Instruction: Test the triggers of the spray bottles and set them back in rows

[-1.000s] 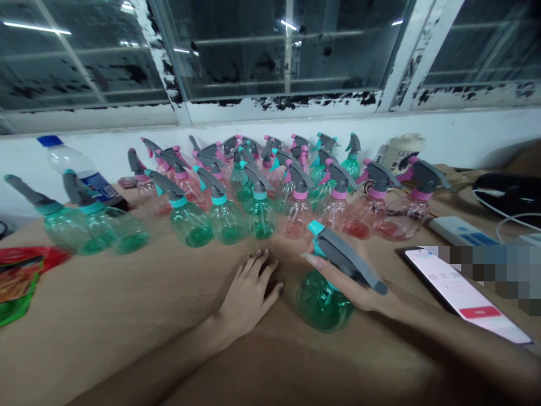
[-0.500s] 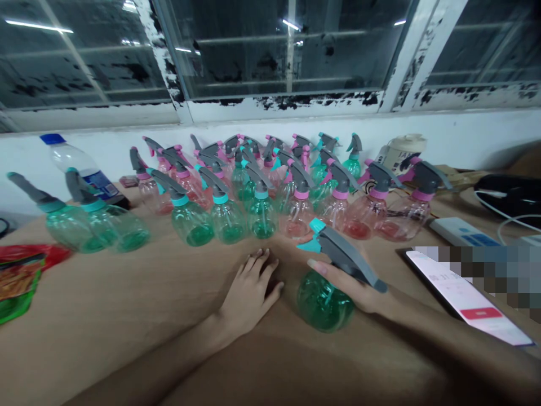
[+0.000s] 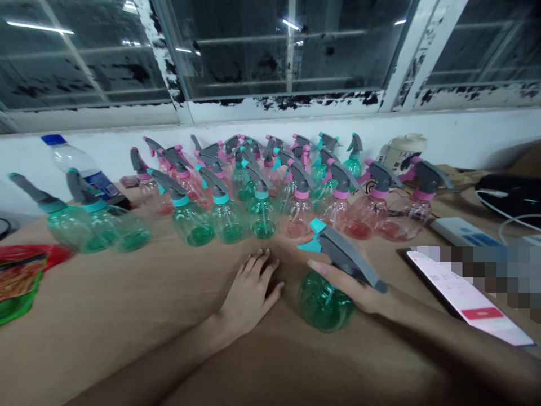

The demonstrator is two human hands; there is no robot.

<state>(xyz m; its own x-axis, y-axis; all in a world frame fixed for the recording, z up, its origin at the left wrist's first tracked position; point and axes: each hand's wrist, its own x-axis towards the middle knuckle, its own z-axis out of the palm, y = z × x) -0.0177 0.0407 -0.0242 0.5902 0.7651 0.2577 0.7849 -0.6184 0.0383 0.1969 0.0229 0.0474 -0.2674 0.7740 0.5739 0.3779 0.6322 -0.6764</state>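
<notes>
My right hand [image 3: 359, 290] is closed around the neck of a green spray bottle [image 3: 324, 304], thumb across the front below its grey and turquoise spray head. The bottle stands slightly tilted at the table's near side, its turquoise nozzle toward the upper left. To its left, my left hand [image 3: 252, 293] lies palm down on the wooden table [image 3: 139, 316] with fingers spread, holding nothing. Just beyond the hands is a row of spray bottles, among them a green one [image 3: 262, 217] and a pink one [image 3: 297, 217].
Several more pink and green spray bottles crowd the back by the wall. At left are two green spray bottles [image 3: 127, 228], a blue-capped plastic bottle [image 3: 76, 158] and a red and green packet [image 3: 21, 282]. A lit phone [image 3: 465, 299] and a white box [image 3: 462, 231] lie at right.
</notes>
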